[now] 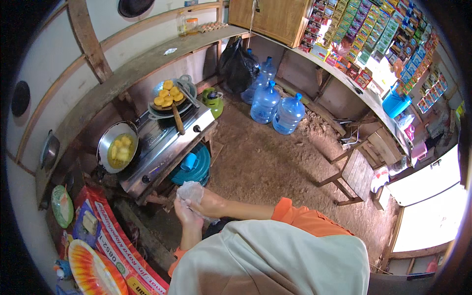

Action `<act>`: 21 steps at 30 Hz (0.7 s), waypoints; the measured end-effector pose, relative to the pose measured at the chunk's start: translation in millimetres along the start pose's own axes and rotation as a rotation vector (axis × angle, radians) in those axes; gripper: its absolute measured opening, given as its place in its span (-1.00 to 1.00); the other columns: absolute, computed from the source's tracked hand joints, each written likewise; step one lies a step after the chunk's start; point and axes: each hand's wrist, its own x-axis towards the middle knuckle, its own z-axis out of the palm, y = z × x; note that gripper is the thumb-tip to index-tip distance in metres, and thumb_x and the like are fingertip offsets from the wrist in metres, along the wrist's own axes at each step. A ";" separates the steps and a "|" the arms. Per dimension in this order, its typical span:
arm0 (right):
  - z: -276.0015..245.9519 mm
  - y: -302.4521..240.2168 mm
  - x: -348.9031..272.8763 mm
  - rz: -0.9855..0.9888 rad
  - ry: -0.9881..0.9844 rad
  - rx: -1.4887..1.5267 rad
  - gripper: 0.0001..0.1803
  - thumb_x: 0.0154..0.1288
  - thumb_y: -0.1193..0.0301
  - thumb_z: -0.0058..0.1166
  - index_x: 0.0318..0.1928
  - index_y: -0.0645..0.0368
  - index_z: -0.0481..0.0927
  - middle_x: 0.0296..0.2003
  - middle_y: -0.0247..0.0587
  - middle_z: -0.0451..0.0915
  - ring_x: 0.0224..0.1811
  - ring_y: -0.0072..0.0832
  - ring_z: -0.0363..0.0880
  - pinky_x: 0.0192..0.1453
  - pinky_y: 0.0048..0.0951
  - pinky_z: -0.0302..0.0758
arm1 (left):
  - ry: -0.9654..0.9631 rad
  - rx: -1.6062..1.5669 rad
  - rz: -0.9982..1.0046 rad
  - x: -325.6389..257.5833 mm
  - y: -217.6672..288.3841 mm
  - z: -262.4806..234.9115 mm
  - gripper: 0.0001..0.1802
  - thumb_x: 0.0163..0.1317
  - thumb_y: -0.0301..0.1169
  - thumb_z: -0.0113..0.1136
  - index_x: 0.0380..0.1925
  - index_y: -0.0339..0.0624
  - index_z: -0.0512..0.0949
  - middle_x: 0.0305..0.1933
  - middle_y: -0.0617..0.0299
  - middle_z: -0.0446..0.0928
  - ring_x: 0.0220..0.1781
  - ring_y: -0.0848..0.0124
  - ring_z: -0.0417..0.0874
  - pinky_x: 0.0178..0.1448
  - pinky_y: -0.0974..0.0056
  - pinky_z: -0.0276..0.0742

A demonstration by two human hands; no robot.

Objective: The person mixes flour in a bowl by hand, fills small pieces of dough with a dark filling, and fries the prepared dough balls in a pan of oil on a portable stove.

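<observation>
Both my hands meet in front of me, just right of the stove's front corner. My left hand (187, 216) and my right hand (212, 203) are closed round a crumpled whitish bundle (191, 191), thin plastic or cloth; I cannot tell which. On the metal two-burner stove (160, 147), the near wok (104, 142) contains yellow pieces (121, 148) in oil. Golden fried pieces (167, 93) lie in a strainer over the far pan (156, 114), along with a wooden-handled utensil (178, 121). Below the stove, a light-blue cup (189, 162) rests on a teal tub (200, 169).
A green gas cylinder (214, 102) and several blue water jugs (288, 114) stand on the dirt floor beyond the stove. To the right is a wooden chair (355, 174). An orange-patterned plate (88, 268) and a green bowl (62, 206) sit at the near left.
</observation>
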 end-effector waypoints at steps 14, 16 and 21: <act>-14.7 27.5 -16.2 0.172 0.055 0.076 -0.63 0.26 0.22 -0.23 -0.07 0.18 0.46 -0.18 0.00 0.51 -0.06 -0.22 0.46 0.05 -0.28 0.34 | -0.152 -0.208 -0.149 1.8 -0.9 14.4 -0.52 0.18 -0.18 -0.32 0.01 -0.20 0.33 0.04 0.10 0.39 0.10 0.17 0.37 0.19 0.12 0.24; -22.3 12.4 -21.7 -0.264 -0.068 -0.349 -0.54 0.25 0.24 -0.17 0.12 0.17 0.28 0.04 0.02 0.35 0.17 -0.18 0.24 0.26 -0.30 0.13 | -0.216 -0.084 -0.059 13.0 -1.9 1.7 -0.50 0.19 -0.17 -0.32 0.04 -0.21 0.30 0.08 0.08 0.36 0.14 0.15 0.34 0.19 0.10 0.23; -60.4 42.1 -3.2 0.620 -0.236 0.262 -0.56 0.36 0.23 -0.41 0.12 0.19 0.32 0.04 -0.07 0.38 0.13 -0.29 0.29 0.23 -0.37 0.16 | -0.219 -0.254 -0.095 9.0 4.6 21.1 -0.54 0.18 -0.24 -0.24 0.03 -0.24 0.31 0.03 0.01 0.39 0.10 0.11 0.38 0.21 -0.05 0.21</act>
